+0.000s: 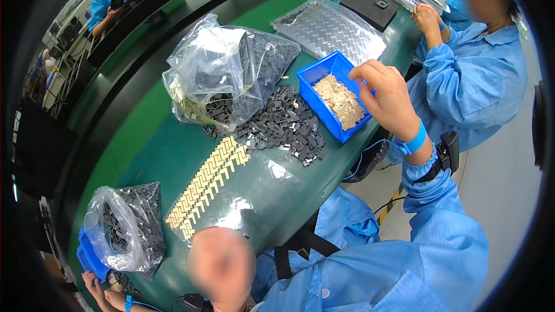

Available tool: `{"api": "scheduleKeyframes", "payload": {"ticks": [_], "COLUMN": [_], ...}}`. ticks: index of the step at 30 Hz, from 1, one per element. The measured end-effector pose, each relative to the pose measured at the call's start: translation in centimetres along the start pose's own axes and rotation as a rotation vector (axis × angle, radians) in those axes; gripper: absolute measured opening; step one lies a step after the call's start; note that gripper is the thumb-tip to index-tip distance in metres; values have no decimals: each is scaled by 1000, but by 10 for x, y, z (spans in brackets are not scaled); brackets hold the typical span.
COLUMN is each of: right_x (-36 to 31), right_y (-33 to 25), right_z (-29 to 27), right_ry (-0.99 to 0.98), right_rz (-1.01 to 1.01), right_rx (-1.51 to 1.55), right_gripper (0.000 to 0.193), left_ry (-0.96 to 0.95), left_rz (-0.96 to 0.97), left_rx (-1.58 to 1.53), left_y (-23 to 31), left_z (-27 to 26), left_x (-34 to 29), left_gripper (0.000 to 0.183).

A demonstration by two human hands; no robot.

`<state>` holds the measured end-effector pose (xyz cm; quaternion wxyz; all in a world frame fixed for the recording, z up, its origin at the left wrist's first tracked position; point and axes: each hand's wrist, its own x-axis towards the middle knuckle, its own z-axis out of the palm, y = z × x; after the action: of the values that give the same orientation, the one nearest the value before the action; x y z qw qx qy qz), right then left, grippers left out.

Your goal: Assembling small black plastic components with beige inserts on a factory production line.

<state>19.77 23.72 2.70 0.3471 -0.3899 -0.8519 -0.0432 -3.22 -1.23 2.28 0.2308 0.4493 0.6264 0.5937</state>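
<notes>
My right hand (386, 93) hovers over the near side of a blue bin (305, 82). Its thumb and forefinger are drawn together, and whatever may be between them is too small to make out. Small flat tan pieces (341, 103) lie heaped in that bin. What appears to be my left hand (222, 263) is at the lower middle, beside the near end of a clear sheet (263, 188); blur hides its fingers. Several rows of tan angled pieces (208, 188) are laid in a zigzag pattern on the sheet. Loose small black parts (292, 127) are piled between sheet and bin.
A large clear bag (211, 58) of black parts stands behind the pile, a smaller bag (139, 237) at left. Beyond the bin lie a patterned clear sheet (332, 26) and a black flat case (370, 7). Co-workers' hands show at right (426, 18) and lower left (95, 289).
</notes>
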Motion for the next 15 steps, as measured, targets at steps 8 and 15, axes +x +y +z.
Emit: {"api": "scheduleKeyframes", "payload": {"ticks": [8,15], "right_x": [-12,-47], "right_y": [-11,-112], "right_z": [2,12], "right_ry": [-54,-637], "right_rz": [136,7], "right_rx": [224,1433], "right_gripper": [5,13], "left_ry": [-139,-133], "left_rz": [740,960], "left_rx": [670,819], "left_y": [6,-7], "left_z": [1,-1], "left_x": [12,-2], "left_gripper": [20,22]}}
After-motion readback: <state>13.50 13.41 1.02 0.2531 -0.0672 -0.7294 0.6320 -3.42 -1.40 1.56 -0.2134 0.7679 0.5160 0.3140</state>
